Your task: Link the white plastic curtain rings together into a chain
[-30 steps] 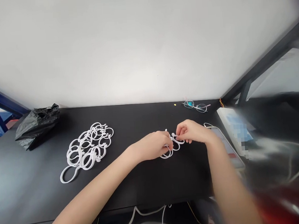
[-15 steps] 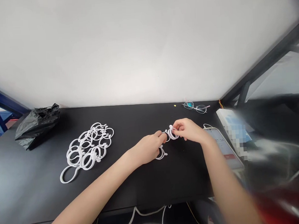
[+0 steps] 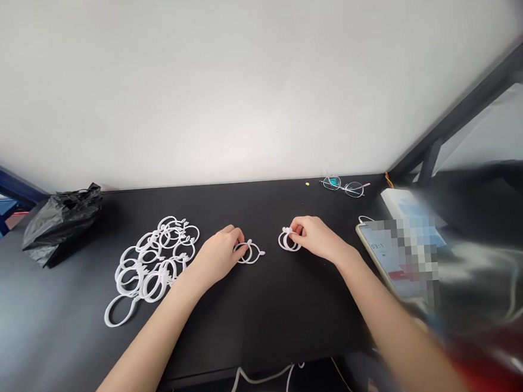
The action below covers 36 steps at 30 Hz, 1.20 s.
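Note:
White plastic rings [image 3: 257, 258] with small knobbed tabs lie on the black table, overlapping each other, pinched at their left edge by my left hand [image 3: 220, 251]. A second small cluster of the same rings [image 3: 285, 248] stands just to the right, gripped between the thumb and fingers of my right hand [image 3: 314, 235]. The two clusters are apart. My fingertips hide part of both. To the left of my left hand spreads a loose pile of similar white rings [image 3: 144, 256], some partly behind my left forearm.
A crumpled black plastic bag [image 3: 64, 222] sits at the table's far left. Eyeglasses [image 3: 343, 186] lie near the back wall. At right are a phone [image 3: 379, 253] with a cable and a white-and-blue box [image 3: 398, 201]. Cables hang below the table's front edge.
My left hand has moved left with rings, away from my right hand. My right hand has shifted slightly left and lower with its cluster. The pile on the left stays put.

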Motion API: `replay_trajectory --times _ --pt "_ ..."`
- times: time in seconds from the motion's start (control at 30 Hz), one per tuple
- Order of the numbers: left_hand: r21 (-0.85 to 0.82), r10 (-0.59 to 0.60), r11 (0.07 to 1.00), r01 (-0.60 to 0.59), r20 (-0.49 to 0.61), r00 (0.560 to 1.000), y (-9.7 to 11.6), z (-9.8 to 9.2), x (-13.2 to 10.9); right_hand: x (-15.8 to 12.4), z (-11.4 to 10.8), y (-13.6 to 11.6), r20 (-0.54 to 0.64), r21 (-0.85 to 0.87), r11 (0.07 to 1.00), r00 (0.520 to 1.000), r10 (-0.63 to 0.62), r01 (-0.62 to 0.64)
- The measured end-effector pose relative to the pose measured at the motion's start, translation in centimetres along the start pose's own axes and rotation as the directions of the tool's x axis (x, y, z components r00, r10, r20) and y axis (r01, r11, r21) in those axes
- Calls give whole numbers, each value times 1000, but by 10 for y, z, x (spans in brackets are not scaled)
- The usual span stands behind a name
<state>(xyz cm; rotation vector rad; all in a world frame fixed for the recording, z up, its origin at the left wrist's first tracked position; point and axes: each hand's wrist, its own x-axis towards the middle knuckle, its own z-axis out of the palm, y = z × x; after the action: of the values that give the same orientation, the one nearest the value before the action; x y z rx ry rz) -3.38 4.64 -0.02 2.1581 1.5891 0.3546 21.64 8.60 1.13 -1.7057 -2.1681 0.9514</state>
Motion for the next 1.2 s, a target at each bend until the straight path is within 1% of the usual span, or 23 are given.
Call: replay_trajectory --times 0.07,0.13,0.2,0.23,0.27,0.33,0.4,0.47,0.5,0.57,0.63,0.7,0.8,0.9,1.0,1.07,1.2 --pt "-46 43 998 -45 -32 999 -2 4 1 0 2 -3 26 37 998 998 -50 49" --pt "-120 67 990 -79 -101 993 -3 6 1 -1 4 -7 87 168 984 994 -72 56" --pt "-256 34 964 -75 -160 987 -4 7 0 -2 7 -12 124 331 942 987 -98 52" --pt "-347 0 936 -60 -172 985 -4 8 -1 -2 9 -15 120 411 910 986 -116 57" --pt "-447 -39 893 -40 -167 985 -4 8 -1 -3 11 -18 104 484 873 986 -131 65" --pt "-646 -99 763 4 -111 989 -1 11 -1 -3 17 -25 56 609 789 988 -147 83" --pt "-795 -98 606 32 -35 995 4 15 0 -4 23 -31 31 691 717 988 -150 87" --pt "-873 -70 485 55 25 997 9 19 1 -4 30 -34 -13 727 677 989 -150 113" --pt "-890 -53 450 66 48 997 11 21 1 -3 33 -35 -28 731 671 988 -153 125" --pt "-905 -32 417 80 73 997 12 24 1 -3 39 -35 -42 727 672 986 -162 141" --pt "-904 -29 421 76 70 997 11 26 2 -3 43 -34 -34 724 675 985 -170 141" --pt "-890 -34 451 65 56 998 8 27 2 -4 47 -33 -41 723 675 984 -171 147" --pt "-871 -4 487 61 67 998 4 27 1 -5 52 -34 -126 662 711 971 -204 235" --pt "-850 12 522 71 90 996 3 26 0 -7 56 -35 -235 525 763 925 -297 378" --pt "-824 16 564 57 80 997 3 25 -1 -9 60 -36 -279 441 765 882 -381 470" --pt "-812 23 583 40 66 998 3 24 -2 -9 61 -36 -284 440 759 876 -390 480" --pt "-771 33 637 3 30 999 4 23 -3 -10 61 -38 -288 474 760 894 -344 445"
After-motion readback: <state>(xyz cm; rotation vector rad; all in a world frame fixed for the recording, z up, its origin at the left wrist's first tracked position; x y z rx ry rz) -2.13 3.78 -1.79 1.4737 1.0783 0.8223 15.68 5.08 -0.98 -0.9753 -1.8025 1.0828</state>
